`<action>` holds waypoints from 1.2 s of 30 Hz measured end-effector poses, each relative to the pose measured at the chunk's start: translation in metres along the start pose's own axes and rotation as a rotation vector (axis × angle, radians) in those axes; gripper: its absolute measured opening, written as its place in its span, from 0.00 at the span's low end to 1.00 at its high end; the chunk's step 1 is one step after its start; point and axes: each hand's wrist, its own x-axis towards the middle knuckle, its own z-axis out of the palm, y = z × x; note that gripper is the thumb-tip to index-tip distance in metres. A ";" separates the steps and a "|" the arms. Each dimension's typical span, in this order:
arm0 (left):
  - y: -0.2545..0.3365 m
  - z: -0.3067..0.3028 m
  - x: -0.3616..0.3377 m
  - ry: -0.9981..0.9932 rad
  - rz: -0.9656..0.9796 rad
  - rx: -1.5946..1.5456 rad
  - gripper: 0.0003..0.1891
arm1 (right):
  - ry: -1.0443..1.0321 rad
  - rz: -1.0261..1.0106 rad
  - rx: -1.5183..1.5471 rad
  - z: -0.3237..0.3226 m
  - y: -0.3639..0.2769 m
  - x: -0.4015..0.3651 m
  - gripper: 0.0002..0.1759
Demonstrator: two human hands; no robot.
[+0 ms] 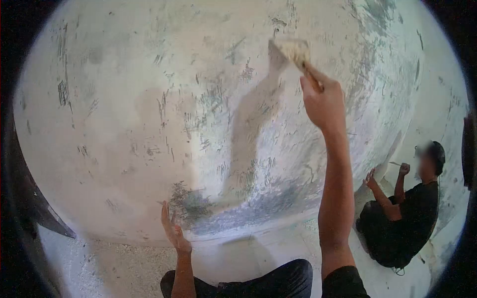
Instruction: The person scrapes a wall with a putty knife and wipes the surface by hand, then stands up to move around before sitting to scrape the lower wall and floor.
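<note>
My right hand (325,102) is raised and wrapped round the handle of a wide scraper (292,48), whose plaster-smeared blade is up against the pale wall (124,119). The scraper is slightly blurred, and its shadow and that of my arm fall on the wall to the left. Lower down, my left hand (174,228) has its fingers stretched upward at the wall's base, beside a dark, scraped patch (191,206). Grey scratches and flaked spots cover much of the wall's surface.
At the right another person (410,218) in dark clothes crouches by the wall, one hand raised with a thin tool. My bent knees (283,278) are at the bottom. Pale crumbs litter the floor (124,268) at lower left.
</note>
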 end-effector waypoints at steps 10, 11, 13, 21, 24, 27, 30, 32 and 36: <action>-0.004 -0.007 0.002 0.031 0.044 -0.019 0.39 | 0.251 -0.041 -0.088 -0.022 0.001 -0.035 0.13; 0.000 -0.007 0.003 0.027 0.030 -0.013 0.39 | 0.330 -0.190 -0.131 -0.026 0.004 -0.035 0.13; 0.001 -0.006 0.003 0.022 0.015 -0.007 0.39 | 0.450 -0.510 -0.250 -0.032 0.011 -0.033 0.11; -0.004 -0.007 0.000 0.013 0.002 -0.016 0.40 | 0.149 -0.793 -0.415 -0.015 -0.007 -0.037 0.11; -0.008 -0.007 -0.002 -0.003 0.025 -0.017 0.39 | -0.082 -0.891 -0.415 0.003 -0.005 -0.053 0.09; -0.006 -0.007 -0.001 -0.004 0.055 -0.026 0.37 | -0.118 -0.988 -0.425 0.007 -0.011 -0.051 0.09; -0.003 -0.008 0.001 -0.007 0.077 -0.027 0.36 | -0.209 -1.124 -0.372 0.010 -0.017 -0.036 0.07; 0.000 -0.008 0.001 -0.006 0.066 -0.013 0.36 | -0.068 -1.254 -0.188 0.021 -0.024 -0.028 0.09; 0.003 -0.006 0.001 -0.004 0.067 -0.022 0.34 | -0.141 -1.215 0.094 0.030 -0.036 -0.019 0.17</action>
